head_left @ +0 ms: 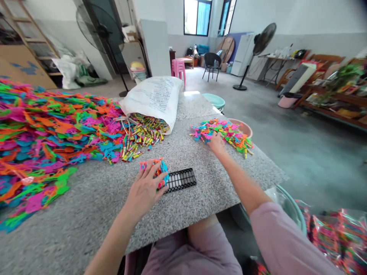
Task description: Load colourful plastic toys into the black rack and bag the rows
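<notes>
My left hand [149, 182] lies over a row of orange, blue and pink flat plastic pieces [164, 168] standing in a black plastic grid rack [182, 180]. Its fingers curve over the row from the far side, with the thumb on the near side. The rack's right part shows bare cells. Farther right, my right hand [217, 142] reaches into a small pile of mixed plastic pieces [235, 133], some with yellow striped tubes attached. The right fingers are bent among the pieces; what they pinch is too small to make out.
A big heap of bright plastic pieces [57, 126] covers the table's left side. Beside it, a white woven sack [156, 95] spills small striped tubes [146, 133]. Basins [215, 100] stand past the right edge of the granite table [206, 191]. Filled clear bags [323, 233] lie at lower right.
</notes>
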Action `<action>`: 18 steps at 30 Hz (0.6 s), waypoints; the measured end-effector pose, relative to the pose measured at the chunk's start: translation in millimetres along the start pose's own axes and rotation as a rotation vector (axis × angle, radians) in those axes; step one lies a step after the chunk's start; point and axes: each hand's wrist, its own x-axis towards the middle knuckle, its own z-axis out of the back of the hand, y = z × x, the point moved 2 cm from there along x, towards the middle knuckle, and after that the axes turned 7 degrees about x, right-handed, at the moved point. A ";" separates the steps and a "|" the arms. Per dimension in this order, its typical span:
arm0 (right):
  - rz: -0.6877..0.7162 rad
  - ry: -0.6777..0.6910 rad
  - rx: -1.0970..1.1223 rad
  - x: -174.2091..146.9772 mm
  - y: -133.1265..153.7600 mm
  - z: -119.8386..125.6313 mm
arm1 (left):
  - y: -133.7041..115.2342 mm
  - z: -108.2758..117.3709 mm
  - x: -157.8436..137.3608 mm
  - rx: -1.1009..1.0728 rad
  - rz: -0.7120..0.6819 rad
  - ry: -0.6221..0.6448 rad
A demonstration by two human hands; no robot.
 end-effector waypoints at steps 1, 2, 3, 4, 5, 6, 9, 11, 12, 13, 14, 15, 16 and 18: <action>-0.017 -0.007 -0.003 11.4 -8.6 7.5 | -0.5 0.6 0.4 -0.007 0.009 0.004; -0.025 0.001 0.001 19.0 -15.0 12.5 | -1.3 1.4 0.6 -0.015 0.016 0.011; -0.027 0.018 0.011 22.8 -19.4 15.2 | -2.4 2.5 0.8 -0.025 0.024 0.019; -0.028 0.039 0.026 22.7 -22.2 16.2 | -3.8 3.7 0.8 -0.035 0.031 0.027; -0.028 0.062 0.044 18.5 -23.7 15.5 | -5.3 5.0 0.7 -0.046 0.039 0.035; -0.028 0.088 0.068 10.4 -24.0 13.4 | -6.8 6.3 0.6 -0.057 0.048 0.042; -0.016 0.215 0.172 -38.5 -17.5 -3.2 | -10.0 8.9 0.7 -0.085 0.081 0.058; 0.006 0.347 0.292 -87.1 -6.0 -22.8 | -10.7 10.0 0.8 -0.087 0.093 0.073; 0.022 0.415 0.361 -112.9 1.7 -34.2 | -10.9 10.6 0.8 -0.086 0.089 0.083; 0.048 0.482 0.482 -137.4 10.9 -45.8 | -11.0 11.3 0.7 -0.083 0.079 0.094; 0.069 0.506 0.555 -158.6 20.1 -56.5 | -11.2 12.1 0.5 -0.080 0.068 0.105; 0.096 0.511 0.599 -175.5 29.3 -66.0 | -11.3 13.0 0.2 -0.078 0.057 0.111; 0.121 0.500 0.608 -187.5 37.8 -73.8 | -11.4 13.8 -0.1 -0.078 0.048 0.115; 0.157 0.467 0.491 -197.8 51.5 -83.8 | -11.5 15.0 -0.6 -0.082 0.050 0.113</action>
